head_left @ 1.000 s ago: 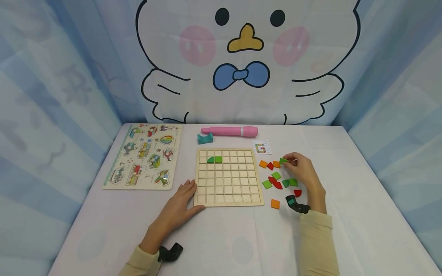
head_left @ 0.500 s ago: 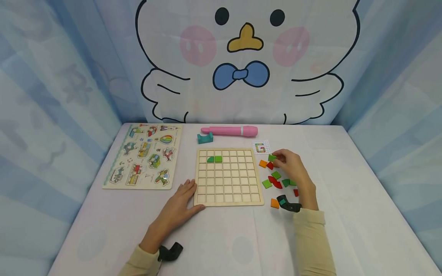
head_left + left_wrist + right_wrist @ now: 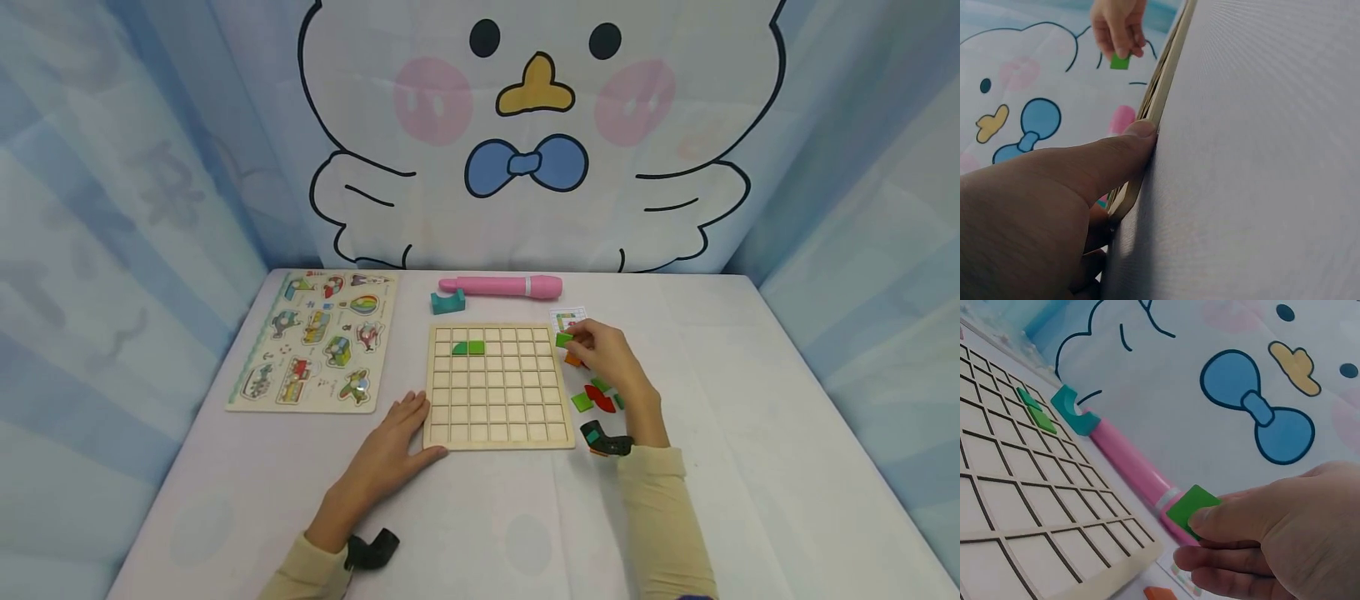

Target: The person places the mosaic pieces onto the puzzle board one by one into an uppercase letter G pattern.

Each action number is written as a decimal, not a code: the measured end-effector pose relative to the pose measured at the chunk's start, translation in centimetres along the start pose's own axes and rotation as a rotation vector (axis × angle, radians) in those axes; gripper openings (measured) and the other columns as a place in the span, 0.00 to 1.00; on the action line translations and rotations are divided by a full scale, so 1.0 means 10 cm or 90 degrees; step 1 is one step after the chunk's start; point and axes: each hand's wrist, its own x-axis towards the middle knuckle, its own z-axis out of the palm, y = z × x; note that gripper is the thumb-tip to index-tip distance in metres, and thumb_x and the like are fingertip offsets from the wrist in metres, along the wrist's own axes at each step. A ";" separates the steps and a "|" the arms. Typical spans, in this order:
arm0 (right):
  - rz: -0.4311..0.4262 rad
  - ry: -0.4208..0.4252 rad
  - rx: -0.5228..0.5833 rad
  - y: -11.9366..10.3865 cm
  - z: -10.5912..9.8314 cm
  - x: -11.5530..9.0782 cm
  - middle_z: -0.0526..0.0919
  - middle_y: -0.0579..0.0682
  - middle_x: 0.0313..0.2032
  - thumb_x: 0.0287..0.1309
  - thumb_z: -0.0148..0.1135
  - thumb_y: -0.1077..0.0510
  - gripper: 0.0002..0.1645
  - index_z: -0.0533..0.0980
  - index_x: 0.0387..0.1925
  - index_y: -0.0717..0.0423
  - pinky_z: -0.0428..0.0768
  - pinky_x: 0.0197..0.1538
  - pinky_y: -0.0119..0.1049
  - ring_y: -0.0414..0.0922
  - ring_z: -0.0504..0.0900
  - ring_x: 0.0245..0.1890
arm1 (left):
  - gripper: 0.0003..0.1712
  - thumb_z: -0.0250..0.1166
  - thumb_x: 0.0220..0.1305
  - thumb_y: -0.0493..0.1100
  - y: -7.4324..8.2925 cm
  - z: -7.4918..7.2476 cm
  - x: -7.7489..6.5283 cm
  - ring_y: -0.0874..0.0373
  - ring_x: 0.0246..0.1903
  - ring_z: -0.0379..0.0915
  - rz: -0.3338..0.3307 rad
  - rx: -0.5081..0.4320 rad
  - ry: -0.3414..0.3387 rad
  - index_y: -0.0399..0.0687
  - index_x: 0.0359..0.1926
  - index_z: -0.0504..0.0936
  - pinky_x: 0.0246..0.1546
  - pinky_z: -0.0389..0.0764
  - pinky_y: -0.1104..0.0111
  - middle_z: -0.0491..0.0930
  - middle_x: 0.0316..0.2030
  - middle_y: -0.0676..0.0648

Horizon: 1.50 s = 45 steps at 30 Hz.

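A wooden grid board (image 3: 495, 408) lies mid-table. In its second row sit a dark green rounded tile (image 3: 460, 349) and a light green square tile (image 3: 477, 347), side by side. My left hand (image 3: 397, 435) rests at the board's near left corner, the thumb (image 3: 1132, 147) against the near edge and the fingers, fairly straight, along the left side. Between thumb and fingers my right hand (image 3: 611, 354) pinches another green square tile (image 3: 1192, 509), held up just beyond the board's right edge. Below that hand lie loose tiles, among them red ones (image 3: 600, 398), partly hidden by hand and wrist.
A small pattern card (image 3: 566, 317) lies by the board's far right corner, partly covered by the right hand. Behind the board are a pink pen-like stick (image 3: 498, 287) and a teal holder (image 3: 447, 302). A picture puzzle board (image 3: 311, 342) lies at the left.
My right hand has moved left with the green square tile, from above the loose tiles to near the board's right edge. The left hand has stayed on the board's corner.
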 end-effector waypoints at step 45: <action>-0.126 0.000 0.018 -0.45 0.84 0.31 0.86 0.53 0.42 0.68 0.62 0.58 0.11 0.79 0.49 0.57 0.84 0.46 0.42 0.46 0.82 0.39 | 0.48 0.70 0.61 0.60 0.03 -0.01 -0.02 0.46 0.77 0.52 0.006 0.001 0.013 0.37 0.72 0.66 0.79 0.55 0.52 0.62 0.75 0.41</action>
